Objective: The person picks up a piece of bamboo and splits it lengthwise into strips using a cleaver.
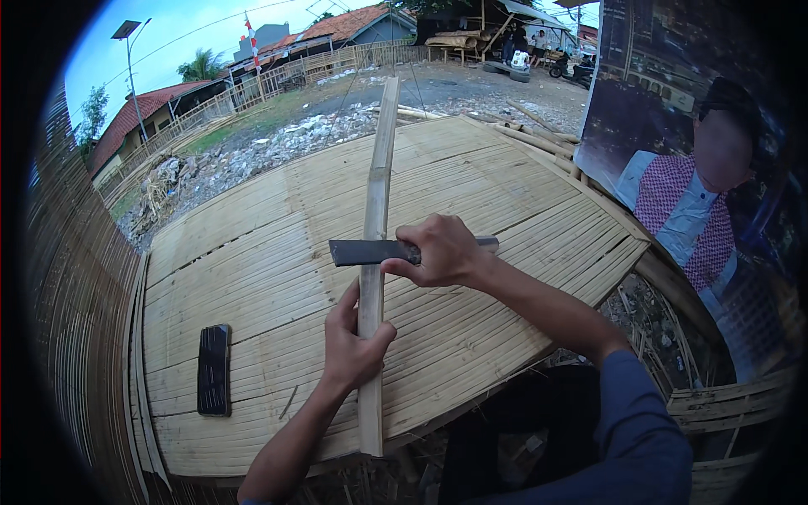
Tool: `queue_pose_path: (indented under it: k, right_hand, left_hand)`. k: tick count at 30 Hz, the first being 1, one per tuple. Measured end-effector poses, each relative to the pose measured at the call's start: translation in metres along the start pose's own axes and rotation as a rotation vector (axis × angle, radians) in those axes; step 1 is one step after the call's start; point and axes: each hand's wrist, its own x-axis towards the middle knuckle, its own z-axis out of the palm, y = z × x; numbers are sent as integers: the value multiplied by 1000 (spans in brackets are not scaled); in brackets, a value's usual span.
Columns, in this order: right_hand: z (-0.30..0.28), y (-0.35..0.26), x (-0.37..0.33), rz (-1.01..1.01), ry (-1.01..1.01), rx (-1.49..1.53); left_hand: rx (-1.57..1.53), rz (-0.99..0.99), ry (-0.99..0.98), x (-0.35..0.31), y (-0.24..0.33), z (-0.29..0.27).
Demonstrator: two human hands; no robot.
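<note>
Bamboo strip (371, 295) over platform (252, 295), rubble (316, 132) beyond

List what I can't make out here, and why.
Head view:
Tool handle: mostly covered by the right hand.
Left hand: most fingers hidden by itself or the bamboo strip.
Left arm: upper part cut off by lower edge.
Distant person: too small for detail.
</note>
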Motion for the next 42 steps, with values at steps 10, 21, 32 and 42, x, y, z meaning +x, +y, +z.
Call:
queue_pose_path:
  k: [10, 21, 32, 42]
  right_hand:
    - [-5, 6, -1, -30, 13, 49]
    - [-4, 5, 1, -227, -7, 141]
    - [-9, 16, 4, -296, 112, 62]
    - [-39, 39, 5, -205, 101, 52]
  left_hand:
    - [-6, 14, -46, -3, 9, -3]
    - [-8, 46, -32, 3, -1, -5]
    - [97, 188, -93, 3, -2, -5]
    - [-66, 188, -148, -6, 4, -4]
